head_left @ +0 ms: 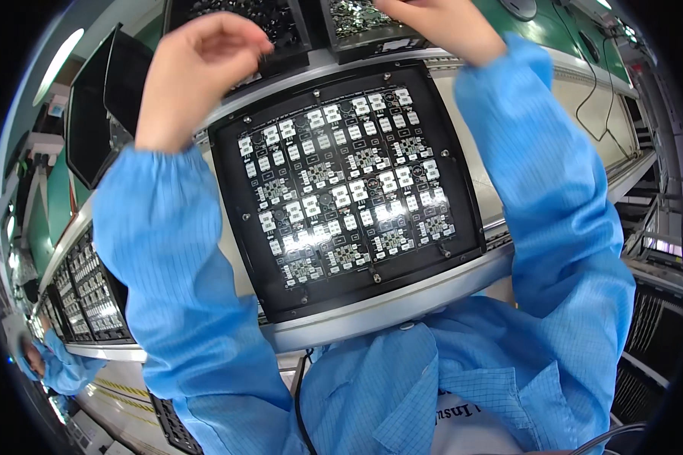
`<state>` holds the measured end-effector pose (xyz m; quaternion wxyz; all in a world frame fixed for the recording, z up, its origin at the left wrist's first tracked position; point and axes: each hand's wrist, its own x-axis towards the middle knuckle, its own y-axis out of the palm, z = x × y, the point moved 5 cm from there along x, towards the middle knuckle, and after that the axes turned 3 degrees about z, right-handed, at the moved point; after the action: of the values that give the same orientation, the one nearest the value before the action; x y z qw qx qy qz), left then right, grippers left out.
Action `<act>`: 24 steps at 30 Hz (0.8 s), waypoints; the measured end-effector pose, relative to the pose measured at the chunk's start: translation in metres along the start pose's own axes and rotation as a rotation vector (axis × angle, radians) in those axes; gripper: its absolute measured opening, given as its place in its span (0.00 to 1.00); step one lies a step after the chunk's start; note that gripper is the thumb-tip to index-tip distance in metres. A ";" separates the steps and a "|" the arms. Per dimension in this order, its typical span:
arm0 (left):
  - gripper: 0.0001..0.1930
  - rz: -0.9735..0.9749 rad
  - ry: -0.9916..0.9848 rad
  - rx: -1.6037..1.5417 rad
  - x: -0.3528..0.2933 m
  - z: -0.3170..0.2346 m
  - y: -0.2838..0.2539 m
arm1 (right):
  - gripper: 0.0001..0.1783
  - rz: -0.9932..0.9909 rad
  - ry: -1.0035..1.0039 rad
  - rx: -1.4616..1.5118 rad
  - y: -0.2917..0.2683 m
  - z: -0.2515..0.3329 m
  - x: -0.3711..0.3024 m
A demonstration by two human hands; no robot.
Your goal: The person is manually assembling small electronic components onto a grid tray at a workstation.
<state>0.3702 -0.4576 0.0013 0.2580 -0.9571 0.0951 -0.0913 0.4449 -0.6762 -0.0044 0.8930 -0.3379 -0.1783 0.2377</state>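
Note:
My left hand point(205, 64) hovers at the near edge of a black bin point(305, 34) of small loose black parts point(262, 21). Its fingers are curled in toward the thumb; whatever they pinch, if anything, is too small to make out. My right hand point(451, 26) reaches over a second bin point(383, 50) with small shiny metallic parts point(353, 19). The top edge of the picture cuts off its fingertips. Below both hands a black fixture tray point(243, 250) lies on the rails, holding a panel of circuit boards point(345, 182) with white components in rows.
Metal rails point(387, 303) run along the tray's near side. At left stand a black monitor-like panel point(91, 114) and more trays with boards point(91, 288). A co-worker in a blue sleeve point(68, 368) is farther left. A dark cable point(588, 121) lies at the right.

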 end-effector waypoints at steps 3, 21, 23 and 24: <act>0.08 0.142 -0.090 -0.262 -0.019 -0.010 0.043 | 0.12 0.032 -0.116 -0.167 0.022 -0.056 0.040; 0.10 0.301 -0.040 -0.007 -0.065 -0.004 0.123 | 0.09 -0.058 -0.265 -0.356 0.027 -0.041 0.045; 0.10 0.286 0.042 0.057 -0.063 -0.002 0.127 | 0.09 -0.083 -0.261 -0.338 0.021 -0.035 0.041; 0.10 0.264 0.113 0.126 -0.064 -0.001 0.127 | 0.09 -0.060 -0.116 -0.397 0.019 -0.020 0.038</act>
<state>0.2909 -0.5512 -0.0704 0.3216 -0.9115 0.2285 -0.1162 0.4799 -0.6535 -0.0260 0.8040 -0.4874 -0.2826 0.1902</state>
